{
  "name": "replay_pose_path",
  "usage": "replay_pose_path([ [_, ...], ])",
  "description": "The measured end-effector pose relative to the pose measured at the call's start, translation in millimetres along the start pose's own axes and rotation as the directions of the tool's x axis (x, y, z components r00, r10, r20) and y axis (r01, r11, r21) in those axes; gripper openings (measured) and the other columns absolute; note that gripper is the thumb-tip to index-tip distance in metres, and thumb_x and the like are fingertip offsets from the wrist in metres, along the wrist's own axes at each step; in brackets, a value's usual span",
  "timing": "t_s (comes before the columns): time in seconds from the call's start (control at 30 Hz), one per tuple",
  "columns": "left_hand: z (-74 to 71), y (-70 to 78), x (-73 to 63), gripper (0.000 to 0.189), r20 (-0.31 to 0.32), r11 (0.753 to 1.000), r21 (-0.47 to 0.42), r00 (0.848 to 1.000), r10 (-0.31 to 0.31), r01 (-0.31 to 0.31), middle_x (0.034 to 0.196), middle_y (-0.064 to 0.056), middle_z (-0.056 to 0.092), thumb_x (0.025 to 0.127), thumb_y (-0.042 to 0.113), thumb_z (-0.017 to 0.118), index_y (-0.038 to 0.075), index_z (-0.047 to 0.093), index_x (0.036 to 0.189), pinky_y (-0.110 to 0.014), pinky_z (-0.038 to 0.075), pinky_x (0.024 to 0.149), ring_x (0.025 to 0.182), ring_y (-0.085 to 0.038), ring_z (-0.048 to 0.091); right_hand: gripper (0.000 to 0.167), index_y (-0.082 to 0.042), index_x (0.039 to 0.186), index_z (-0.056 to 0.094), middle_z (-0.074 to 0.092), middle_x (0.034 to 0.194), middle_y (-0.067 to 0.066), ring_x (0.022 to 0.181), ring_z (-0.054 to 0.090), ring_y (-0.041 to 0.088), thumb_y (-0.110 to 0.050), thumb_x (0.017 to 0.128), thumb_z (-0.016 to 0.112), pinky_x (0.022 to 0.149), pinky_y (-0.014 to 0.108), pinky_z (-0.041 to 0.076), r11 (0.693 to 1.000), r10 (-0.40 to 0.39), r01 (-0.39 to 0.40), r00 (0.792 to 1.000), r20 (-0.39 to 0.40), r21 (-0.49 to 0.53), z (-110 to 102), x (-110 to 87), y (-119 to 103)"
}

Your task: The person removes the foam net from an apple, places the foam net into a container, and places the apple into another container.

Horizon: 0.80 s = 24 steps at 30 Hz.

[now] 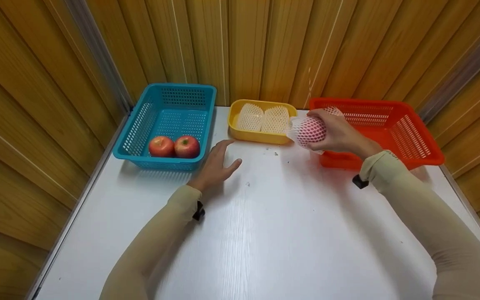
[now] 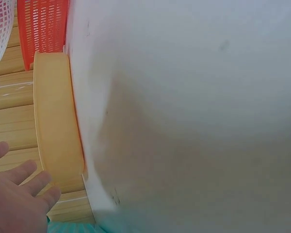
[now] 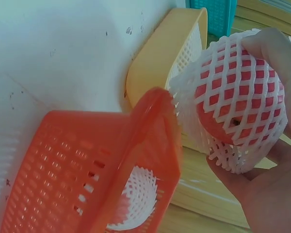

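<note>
My right hand (image 1: 340,131) grips an apple (image 1: 311,130) wrapped in a white foam net (image 3: 254,92), held above the left edge of the red basket (image 1: 390,164). In the right wrist view, red skin shows through the mesh. My left hand (image 1: 217,164) has its fingers spread and holds nothing, just right of the blue basket (image 1: 140,156). Two bare apples (image 1: 187,147) sit side by side in the blue basket. Between the baskets stands a yellow tub (image 1: 261,136) with two white foam nets (image 1: 276,120) in it.
Another netted apple (image 3: 138,199) lies inside the red basket, seen in the right wrist view. Wooden panelling (image 1: 244,46) rises directly behind the containers. The white table (image 1: 265,233) stretches toward me, with small dark specks near the tub.
</note>
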<state>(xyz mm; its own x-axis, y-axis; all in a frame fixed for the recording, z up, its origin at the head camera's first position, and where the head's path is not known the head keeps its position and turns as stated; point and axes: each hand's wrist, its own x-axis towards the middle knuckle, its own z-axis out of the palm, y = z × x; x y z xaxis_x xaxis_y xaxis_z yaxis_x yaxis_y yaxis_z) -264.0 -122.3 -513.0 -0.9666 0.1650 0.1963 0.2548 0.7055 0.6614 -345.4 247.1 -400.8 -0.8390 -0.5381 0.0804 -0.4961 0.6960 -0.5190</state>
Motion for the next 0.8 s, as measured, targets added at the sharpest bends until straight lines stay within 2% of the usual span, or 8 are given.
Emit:
replay_pose_path([
  [0.23,-0.3,1.4,-1.9,0.076,0.003,0.999,-0.015,0.999,-0.05,0.05,0.16,-0.006,0.04,0.096,0.047,0.068,0.014,0.037,0.157,-0.048,0.035,0.119,0.147,-0.025,0.037,0.089,-0.014,0.147,0.043,0.053,0.141,0.009,0.127,0.05,0.032,-0.03,0.075,0.093,0.101,0.057,0.051,0.999,-0.027,0.027,0.999,0.02,-0.017,7.2,5.0,-10.3],
  [0.57,-1.5,-1.9,-6.2,0.072,-0.006,0.998,-0.056,0.999,-0.032,0.032,0.158,-0.007,0.043,0.097,0.045,0.067,0.012,0.041,0.155,-0.048,0.034,0.119,0.146,-0.026,0.04,0.09,-0.014,0.149,0.043,0.055,0.14,0.01,0.124,0.053,0.034,-0.03,0.075,0.092,0.102,0.056,0.05,0.998,-0.045,0.049,0.997,0.069,-0.051,19.2,11.8,-19.3],
  [0.8,-1.6,-1.6,-7.8,0.07,0.008,0.997,-0.051,0.998,-0.065,0.065,0.159,-0.006,0.043,0.098,0.046,0.066,0.014,0.041,0.155,-0.049,0.033,0.119,0.146,-0.026,0.038,0.093,-0.016,0.152,0.041,0.052,0.144,0.007,0.128,0.051,0.03,-0.03,0.075,0.092,0.108,0.055,0.046,0.999,-0.042,0.045,0.992,0.121,-0.021,29.8,15.5,-28.2],
])
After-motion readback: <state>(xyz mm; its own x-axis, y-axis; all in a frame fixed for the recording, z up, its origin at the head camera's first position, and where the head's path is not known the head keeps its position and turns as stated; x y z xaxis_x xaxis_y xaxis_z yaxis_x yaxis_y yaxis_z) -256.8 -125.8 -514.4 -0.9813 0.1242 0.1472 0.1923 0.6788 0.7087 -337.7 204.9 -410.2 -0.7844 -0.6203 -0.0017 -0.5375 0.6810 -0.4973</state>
